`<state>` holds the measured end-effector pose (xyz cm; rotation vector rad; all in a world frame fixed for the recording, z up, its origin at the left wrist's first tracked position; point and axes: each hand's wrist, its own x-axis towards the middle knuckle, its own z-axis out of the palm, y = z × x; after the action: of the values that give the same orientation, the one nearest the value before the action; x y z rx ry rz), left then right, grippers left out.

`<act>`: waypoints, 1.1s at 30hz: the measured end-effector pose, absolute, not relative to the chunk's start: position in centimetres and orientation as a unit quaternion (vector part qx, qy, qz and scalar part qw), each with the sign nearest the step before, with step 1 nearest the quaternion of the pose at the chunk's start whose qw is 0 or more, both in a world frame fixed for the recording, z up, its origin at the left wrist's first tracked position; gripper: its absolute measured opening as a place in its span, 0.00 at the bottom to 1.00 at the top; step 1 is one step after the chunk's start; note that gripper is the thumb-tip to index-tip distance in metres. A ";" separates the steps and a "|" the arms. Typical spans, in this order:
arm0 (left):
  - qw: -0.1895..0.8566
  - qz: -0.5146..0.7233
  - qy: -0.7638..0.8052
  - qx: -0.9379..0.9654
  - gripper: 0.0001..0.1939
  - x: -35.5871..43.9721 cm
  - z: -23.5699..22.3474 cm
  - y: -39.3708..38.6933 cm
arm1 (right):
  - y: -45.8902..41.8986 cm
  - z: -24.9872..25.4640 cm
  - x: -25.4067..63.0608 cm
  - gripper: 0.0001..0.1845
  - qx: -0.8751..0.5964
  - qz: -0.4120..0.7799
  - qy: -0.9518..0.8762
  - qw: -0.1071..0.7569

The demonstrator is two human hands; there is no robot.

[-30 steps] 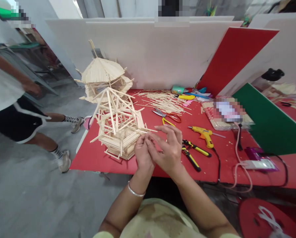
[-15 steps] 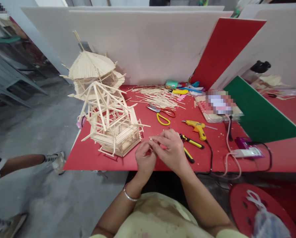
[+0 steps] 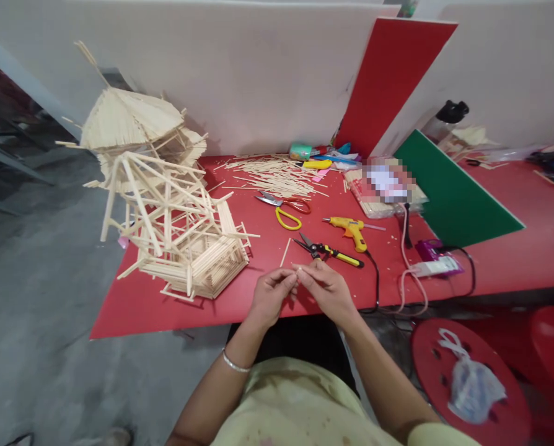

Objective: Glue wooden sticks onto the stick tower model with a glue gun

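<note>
My left hand [image 3: 272, 295] and my right hand [image 3: 329, 290] meet over the front edge of the red table [image 3: 165, 322]. Both pinch with thumb and fingertips; between them shows a tiny pale bit, too small to name. A loose thin wooden stick [image 3: 285, 253] lies just beyond my fingers. Behind my right hand are yellow-and-black cutting pliers [image 3: 344, 256], jaws apart, partly covered by that hand. To the left stands a tiered model building [image 3: 165, 204] made of thin wooden sticks, with two slatted roofs and an open frame.
Scissors [image 3: 290, 209] with red and yellow handles lie mid-table. Behind them spreads a pile of sticks [image 3: 277, 176]. A yellow glue gun [image 3: 351, 230] trails its cord past a white power strip [image 3: 437, 266]. A green board [image 3: 453, 192] leans at right; a red stool [image 3: 426, 353] holds a plastic bag.
The view has shifted, so table things sit further left. My hands have drawn a little nearer to me, still fingertip to fingertip. The loose stick and the pliers' jaws now show.
</note>
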<state>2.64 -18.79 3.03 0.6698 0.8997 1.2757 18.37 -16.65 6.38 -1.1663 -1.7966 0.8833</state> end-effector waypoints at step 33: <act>0.560 0.600 0.478 0.313 0.18 1.1 4.7 -18.3 | -20.3 7.0 24.4 0.45 -0.486 0.481 -0.715 0.145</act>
<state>1.12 -18.28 4.69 0.7387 1.1260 1.4144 24.37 -20.32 6.99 -1.4018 -2.0608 1.3846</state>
